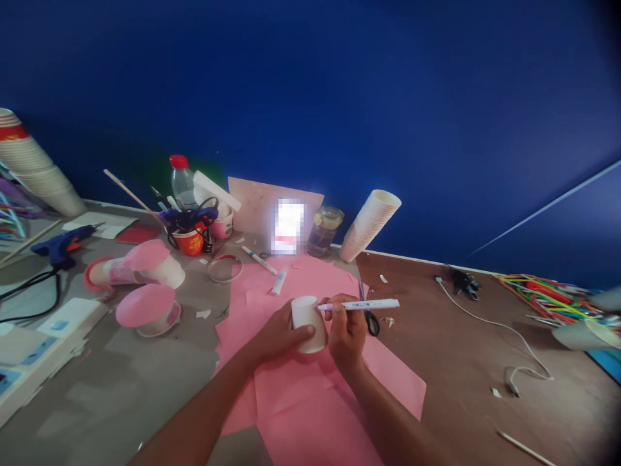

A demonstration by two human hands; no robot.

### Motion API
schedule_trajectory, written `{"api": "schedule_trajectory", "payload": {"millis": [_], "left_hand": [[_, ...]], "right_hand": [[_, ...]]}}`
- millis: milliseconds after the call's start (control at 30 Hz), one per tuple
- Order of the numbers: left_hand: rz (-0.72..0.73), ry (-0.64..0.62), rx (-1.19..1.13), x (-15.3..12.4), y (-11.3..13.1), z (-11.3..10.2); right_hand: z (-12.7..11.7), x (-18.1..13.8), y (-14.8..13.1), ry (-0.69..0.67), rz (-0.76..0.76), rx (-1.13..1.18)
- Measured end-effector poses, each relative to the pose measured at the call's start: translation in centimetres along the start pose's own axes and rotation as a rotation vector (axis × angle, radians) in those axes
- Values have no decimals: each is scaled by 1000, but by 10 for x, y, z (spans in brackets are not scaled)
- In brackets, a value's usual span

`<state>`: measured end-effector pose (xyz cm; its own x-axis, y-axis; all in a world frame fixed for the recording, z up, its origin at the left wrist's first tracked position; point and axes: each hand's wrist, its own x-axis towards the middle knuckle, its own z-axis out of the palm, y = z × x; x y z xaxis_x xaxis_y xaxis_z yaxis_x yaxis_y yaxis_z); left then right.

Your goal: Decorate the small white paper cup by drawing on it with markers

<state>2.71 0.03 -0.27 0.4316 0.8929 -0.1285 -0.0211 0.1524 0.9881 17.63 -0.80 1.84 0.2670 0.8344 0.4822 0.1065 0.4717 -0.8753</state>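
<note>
Centrally, a white cup (313, 336) was located over the near-middle part of the pink paper (310, 408); whether its base touched the sheet could not be told. The left hand (276, 333) was closed around the cup's left side, thumb across the near face, with no slack visible. The right hand (348, 333) had a marker (376, 303) pinched between thumb and fingers in a writing grip, tip pointing left. The tip stood at the cup's right side, close below the rim; contact could not be confirmed.

Scissors (372, 325) lay just right of the right hand, partly hidden by it. On the paper, beyond the cup, lay a glue stick (279, 282), with a pen (257, 258) just to its far left. A jar (320, 243) stood farther off, left of a leaning cup stack (369, 223). At far left lay a glue gun (61, 247); on the right, a white cable (485, 318) curved across the table (427, 369).
</note>
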Motion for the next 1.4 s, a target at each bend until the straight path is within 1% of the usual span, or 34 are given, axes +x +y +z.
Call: {"api": "schedule_trajectory", "payload": {"millis": [100,500,667,867,1033,1400], "left_hand": [[1,-2,3,0,-1,0],[-2,-5,-2,-1,4,1],[1,16,-5,-2,4,1],[11,17,-32,-1,0,-1],[1,11,-29,-2,0,-2],[-2,-47,-5,-2,4,-1]], "right_hand": [[1,1,-2,23,6,15],[-1,2,-1,-6,-39,-90],[-1,3,-3,4,-55,-109],[0,5,-4,-10,-16,-85],[0,6,-1,3,14,-57],[3,10,-3,44,13,-43]]}}
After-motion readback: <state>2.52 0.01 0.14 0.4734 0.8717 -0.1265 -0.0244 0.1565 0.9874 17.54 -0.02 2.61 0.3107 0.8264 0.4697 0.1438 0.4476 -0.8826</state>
